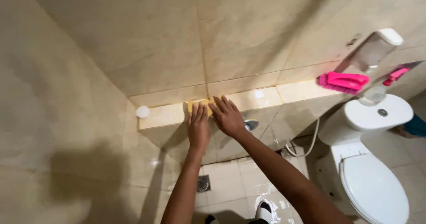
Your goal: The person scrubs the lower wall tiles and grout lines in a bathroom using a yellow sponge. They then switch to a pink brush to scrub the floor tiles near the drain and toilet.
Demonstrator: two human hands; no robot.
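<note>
A yellow sponge or cloth (pixel 195 103) lies flat on top of a tiled ledge (pixel 266 97) against the bathroom wall. My left hand (pixel 198 128) rests with fingers spread on the ledge's front edge, fingertips at the yellow piece. Just to its right, my right hand (pixel 227 115) presses palm down on the ledge, its fingers overlapping the yellow piece. Neither hand is closed around anything.
A small white round object (pixel 143 112) sits at the ledge's left end. A pink scrub brush (pixel 344 82) lies at the right end, under a wall dispenser (pixel 377 46). A white toilet (pixel 372 162) stands to the right. A floor drain (pixel 203 184) lies below.
</note>
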